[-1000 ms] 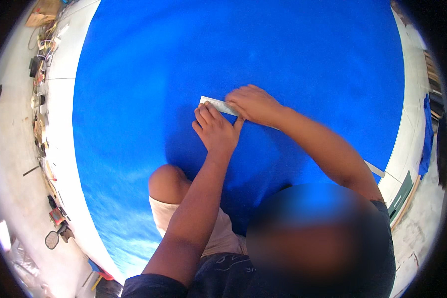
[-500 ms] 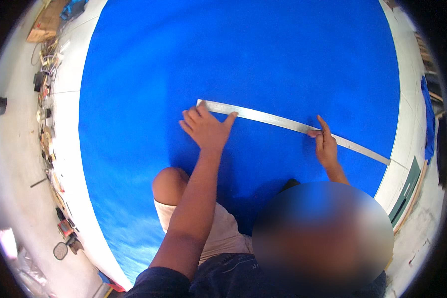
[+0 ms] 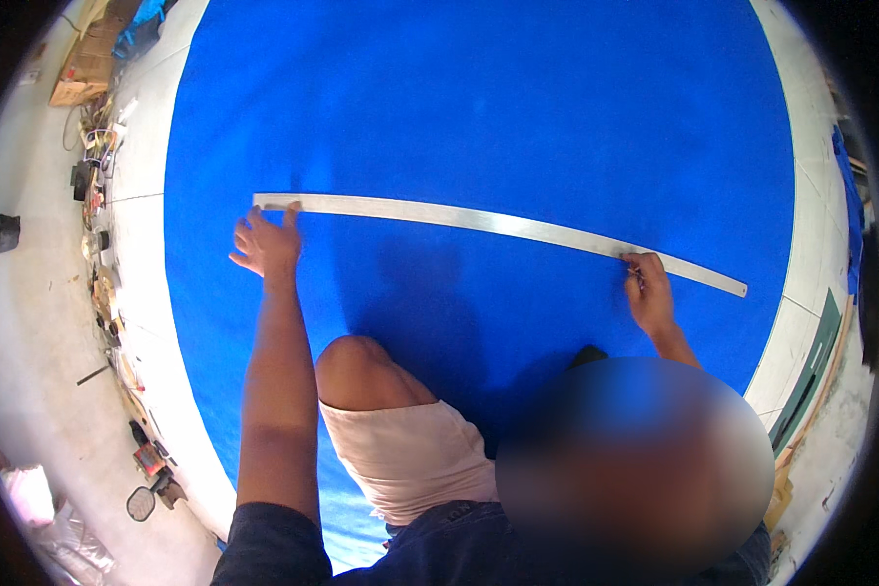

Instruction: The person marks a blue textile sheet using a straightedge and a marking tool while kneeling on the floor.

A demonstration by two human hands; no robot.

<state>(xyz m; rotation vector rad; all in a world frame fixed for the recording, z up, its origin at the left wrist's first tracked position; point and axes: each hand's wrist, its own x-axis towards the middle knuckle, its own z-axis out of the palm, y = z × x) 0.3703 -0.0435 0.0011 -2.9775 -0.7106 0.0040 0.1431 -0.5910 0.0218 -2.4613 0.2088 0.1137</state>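
Evidently the long metal ruler lies across the blue sheet, its right end just short of the sheet's right edge; a push at one end alone could swing it askew, since neither hand touches its middle. At its left end the left hand has thumb and fingers spread, the tips touching the ruler rather than wrapped round it, so too light a pressure could let that end slide. Farther along, the right hand has its fingers bent at the near edge, short of the right end; whether its grip pinches the ruler I cannot tell, and uneven force there could drag it. Around these, the sheet looks soft and might ruck up if pulled by the ruler or the bent knee, or slip on the pale floor
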